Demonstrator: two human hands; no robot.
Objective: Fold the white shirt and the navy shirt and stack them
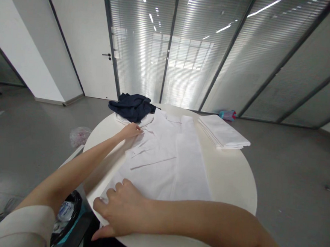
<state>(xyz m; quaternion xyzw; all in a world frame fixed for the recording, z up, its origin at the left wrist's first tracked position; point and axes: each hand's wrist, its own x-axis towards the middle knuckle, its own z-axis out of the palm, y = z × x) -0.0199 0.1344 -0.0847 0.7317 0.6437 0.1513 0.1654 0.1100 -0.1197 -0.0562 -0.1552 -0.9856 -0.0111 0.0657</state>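
White cloth (157, 179), fingers (110, 193) at left edge

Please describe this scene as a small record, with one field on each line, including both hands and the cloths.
Surface: round white table
Main item: white cloth, spread out, with some creases
Left hand: fingertips at the white cloth's left edge, toward the far end
Right hand: at its near left corner, fingers curled; grip unclear
Far left: dark blue cloth, crumpled
Far right: folded white stack
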